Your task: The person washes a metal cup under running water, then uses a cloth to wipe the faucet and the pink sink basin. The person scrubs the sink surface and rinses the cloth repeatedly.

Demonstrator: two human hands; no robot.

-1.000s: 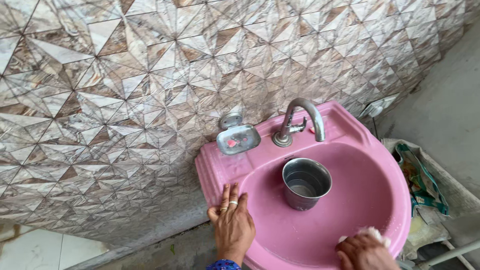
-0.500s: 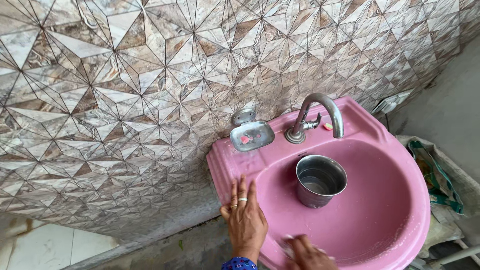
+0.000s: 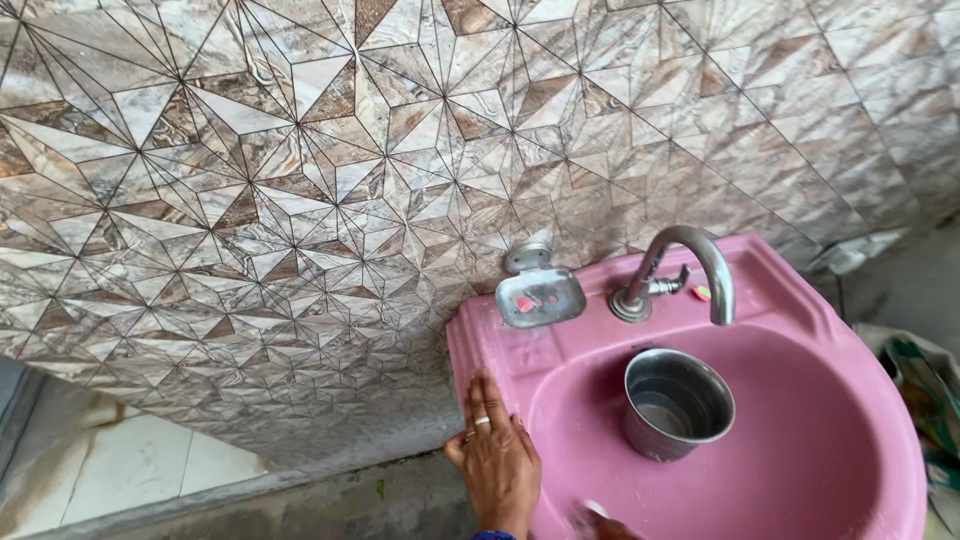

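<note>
Your left hand (image 3: 497, 457) lies flat and open on the sink (image 3: 800, 330) rim, which looks hard, smooth and slippery; your right hand (image 3: 600, 522) is mostly hidden

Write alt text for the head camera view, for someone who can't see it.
A person's left hand rests flat on the front-left rim of a pink wall-mounted sink, while the right hand barely shows at the bottom edge inside the basin. A steel cup stands in the basin under a curved metal tap, beside a metal soap dish on a patterned tile wall.
</note>
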